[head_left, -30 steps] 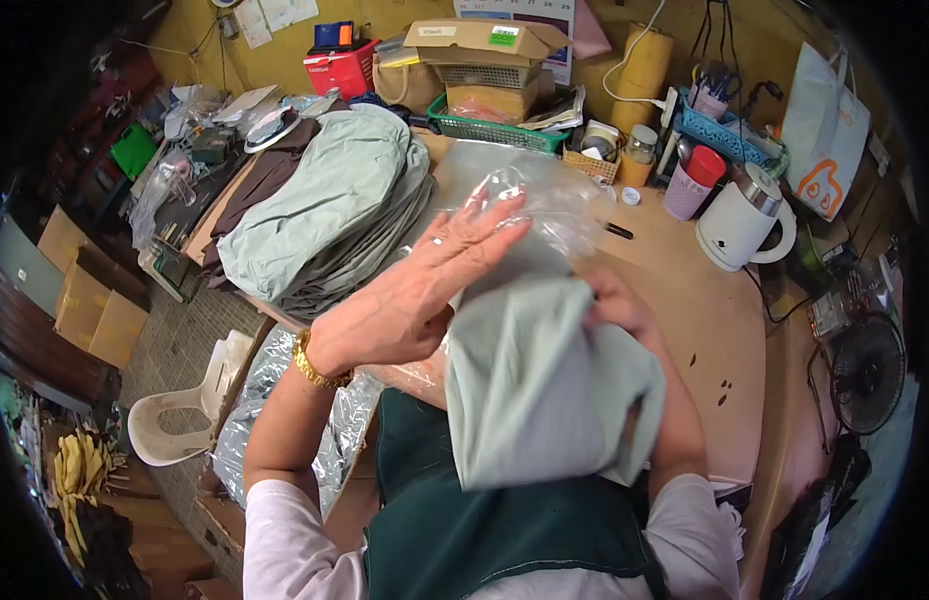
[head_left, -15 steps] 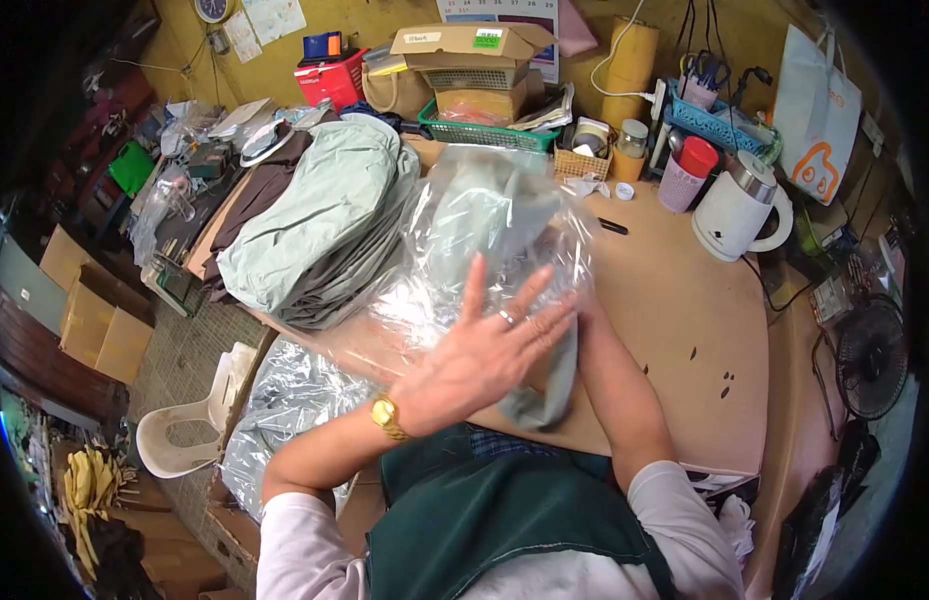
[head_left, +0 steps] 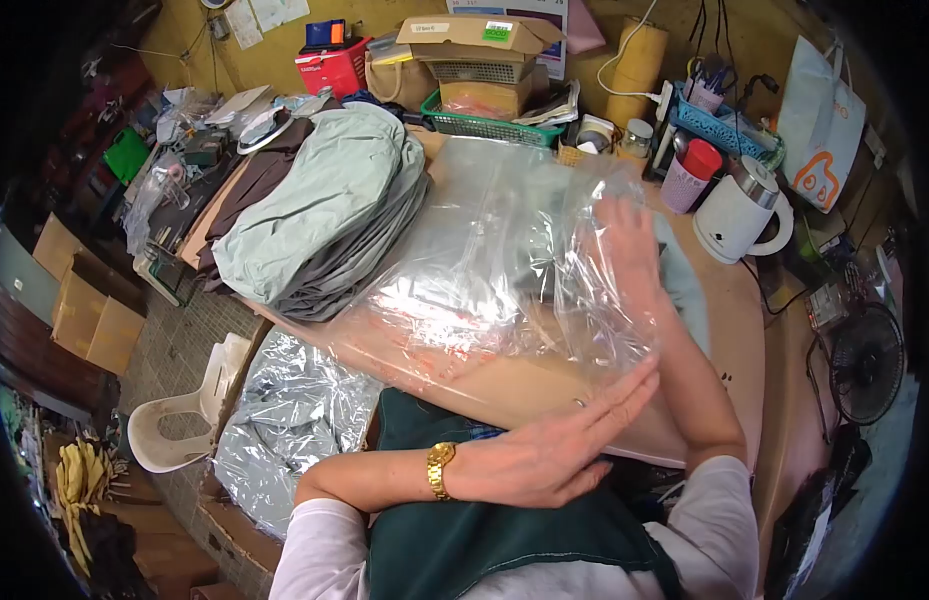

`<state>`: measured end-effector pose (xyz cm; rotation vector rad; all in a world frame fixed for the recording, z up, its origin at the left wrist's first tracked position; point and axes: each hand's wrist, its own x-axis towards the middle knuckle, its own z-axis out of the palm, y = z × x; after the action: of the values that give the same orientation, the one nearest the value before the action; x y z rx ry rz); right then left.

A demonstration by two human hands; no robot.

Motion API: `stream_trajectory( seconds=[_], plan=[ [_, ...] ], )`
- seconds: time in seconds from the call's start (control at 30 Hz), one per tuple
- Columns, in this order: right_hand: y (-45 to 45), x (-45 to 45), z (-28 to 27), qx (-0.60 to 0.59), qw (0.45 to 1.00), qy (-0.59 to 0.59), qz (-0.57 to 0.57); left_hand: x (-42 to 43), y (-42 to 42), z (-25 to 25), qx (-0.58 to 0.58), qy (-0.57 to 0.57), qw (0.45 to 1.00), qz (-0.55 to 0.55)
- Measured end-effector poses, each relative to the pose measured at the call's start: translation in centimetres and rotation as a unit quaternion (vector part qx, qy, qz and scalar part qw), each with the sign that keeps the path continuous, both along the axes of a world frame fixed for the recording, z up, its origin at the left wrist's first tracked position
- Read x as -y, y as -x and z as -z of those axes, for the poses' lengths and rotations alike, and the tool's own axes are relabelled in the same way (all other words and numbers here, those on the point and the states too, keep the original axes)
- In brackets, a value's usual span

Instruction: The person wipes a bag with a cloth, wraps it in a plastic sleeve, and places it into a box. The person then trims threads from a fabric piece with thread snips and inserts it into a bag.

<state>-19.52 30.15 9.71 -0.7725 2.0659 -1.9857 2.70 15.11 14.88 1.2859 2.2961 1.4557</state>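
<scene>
left hand (head_left: 539, 455): shifted down and to the right since half a second ago, now stretched across the near edge of the tabletop (head_left: 729, 345); fingers straight and pressed together, their tips at the near right corner of the clear plastic bag (head_left: 474, 270)
gold watch (head_left: 441, 470): on the left wrist, above a dark green apron (head_left: 484, 545)
wrapped bundle (head_left: 294, 420): shiny in its plastic, below the tabletop's near left edge
clear plastic bag: bunched half a second ago, now spread flatter from the near edge toward the far edge, bright with glare
right hand (head_left: 629, 250): farther forward than before, at the bag's right side, blurred behind film; whether it pinches anything cannot be told
grey-green cloth (head_left: 690, 300): partly visible on the tabletop, just right of the right forearm
cloth stack (head_left: 324, 200): piled by the tabletop's left edge, beside the bag
white kettle (head_left: 734, 220): near the tabletop's far right corner, beside a pink cup (head_left: 684, 185)
green basket (head_left: 484, 127): along the far edge, boxes piled above
</scene>
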Motion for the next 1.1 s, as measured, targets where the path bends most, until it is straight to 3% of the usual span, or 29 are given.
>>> stream_trajectory(
  seconds=[0.07,0.17,0.23,0.3,0.37,0.4,0.43,0.47,0.5,0.53,0.57,0.6,0.63,0.67,0.7,0.77,0.83,0.9,0.97,1.0,1.07,1.1],
  plan=[
    [-2.9,-1.5,-0.5,-0.098,0.98,-0.152,-0.086,-0.1,0.5,0.4,0.02,-0.006,1.0,-0.015],
    [-5.2,-1.8,-1.9,-0.286,0.881,-0.332,-0.176,-0.8,1.3,2.0,-0.07,-0.019,0.997,-0.013],
    [-5.1,-1.2,-0.5,-0.386,0.814,-0.404,-0.159,-2.2,1.2,2.4,0.008,-0.089,0.981,0.171],
    [-4.8,-0.4,2.7,-0.449,0.755,-0.467,-0.104,-3.0,0.8,2.5,0.002,-0.129,0.963,0.235],
    [-6.5,-1.2,6.8,-0.47,0.718,-0.509,-0.073,-2.6,0.2,0.1,0.038,-0.043,0.937,0.345],
    [-6.6,-1.3,7.2,-0.478,0.699,-0.528,-0.057,-1.2,0.0,-2.6,-0.003,0.123,0.942,0.312],
    [-6.7,-1.3,7.6,-0.486,0.68,-0.547,-0.042,0.3,0.4,-3.3,-0.041,0.113,0.966,0.229],
    [-6.6,-1.2,6.2,-0.326,0.821,-0.433,-0.178,1.8,1.2,-3.9,-0.081,0.1,0.981,0.142],
    [-6.6,-1.0,4.7,-0.139,0.898,-0.287,-0.303,3.5,2.4,-4.7,-0.134,0.105,0.985,0.002],
    [-6.6,-0.6,4.5,-0.041,0.912,-0.2,-0.356,4.1,4.1,-6.0,-0.077,0.049,0.983,-0.159],
    [-6.5,-0.1,4.3,0.065,0.906,-0.115,-0.403,4.4,6.9,-6.5,-0.073,0.127,0.951,-0.274],
    [-6.5,0.6,4.7,-0.159,0.866,-0.354,-0.316,4.3,10.2,-5.5,-0.146,0.117,0.942,-0.279],
    [-6.3,1.0,5.4,-0.366,0.722,-0.554,-0.192,3.5,14.6,-1.6,-0.22,0.105,0.925,-0.292],
    [-6.2,1.3,9.5,-0.406,0.751,-0.499,-0.149,2.1,18.2,2.5,-0.297,0.091,0.901,-0.303],
    [-6.5,1.5,9.8,-0.41,0.749,-0.5,-0.144,0.5,19.5,5.3,-0.29,0.175,0.882,-0.327],
    [-7.2,2.2,10.2,-0.363,0.796,-0.44,-0.204,-1.7,20.8,6.3,-0.201,0.35,0.88,-0.251],
    [-7.9,3.0,10.7,-0.304,0.837,-0.373,-0.262,-3.7,21.5,6.4,-0.119,0.435,0.881,-0.139],
    [-7.7,3.4,11.2,-0.27,0.855,-0.337,-0.286,-6.9,20.6,7.6,-0.232,0.329,0.903,-0.151],
    [-7.1,3.5,11.7,-0.535,0.744,-0.388,-0.101,-11.3,17.9,5.7,-0.249,0.146,0.956,-0.058],
    [-7.0,3.4,10.9,-0.532,0.745,-0.39,-0.1,-14.1,16.0,4.7,-0.251,0.046,0.967,0.007],
    [-6.5,3.0,8.3,-0.447,0.764,-0.46,-0.068,-16.2,11.5,1.3,-0.384,0.031,0.921,0.064],
    [-5.4,2.0,8.2,-0.444,0.766,-0.461,-0.067,-16.1,10.1,0.6,-0.345,-0.005,0.937,0.056]
  ],
)
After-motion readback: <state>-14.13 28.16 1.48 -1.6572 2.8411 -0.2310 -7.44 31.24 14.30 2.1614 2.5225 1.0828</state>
